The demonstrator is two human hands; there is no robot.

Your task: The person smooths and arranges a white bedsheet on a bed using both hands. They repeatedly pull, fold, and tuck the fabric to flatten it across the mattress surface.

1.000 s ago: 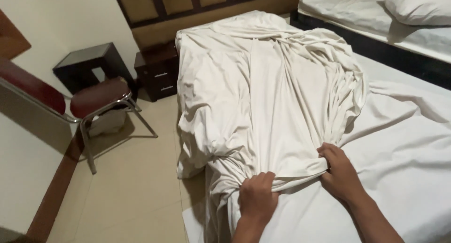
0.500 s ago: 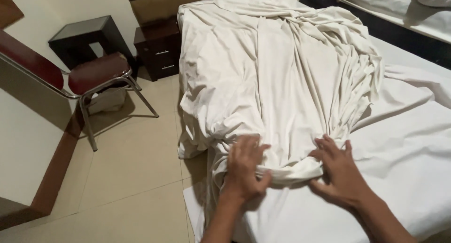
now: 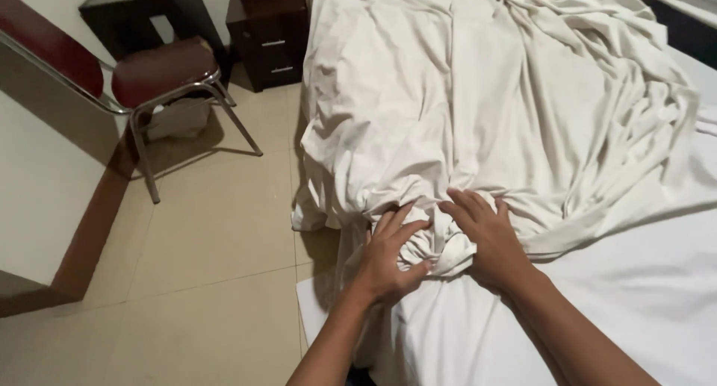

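Observation:
A crumpled off-white bed sheet [image 3: 478, 110] lies heaped over the bed [image 3: 642, 304], its left edge hanging down toward the floor. Both my hands press on the bunched lower edge of the sheet near the bed's corner. My left hand [image 3: 392, 255] lies with fingers spread on the gathered folds. My right hand [image 3: 485, 237] rests flat beside it, fingers pointing up and left over the same bunch. The two hands nearly touch. A smoother white sheet covers the mattress under my forearms.
A metal-framed chair with dark red seat and back [image 3: 160, 69] stands on the tiled floor [image 3: 209, 237] at the left. A dark wooden nightstand [image 3: 272, 35] and a dark side table [image 3: 142, 9] stand behind it. A beige wall [image 3: 37, 184] runs along the left.
The view has moved closer and lower over the bed corner. My hands have drawn together, from gripping the sheet's edge apart to pressing side by side on the bunched fabric.

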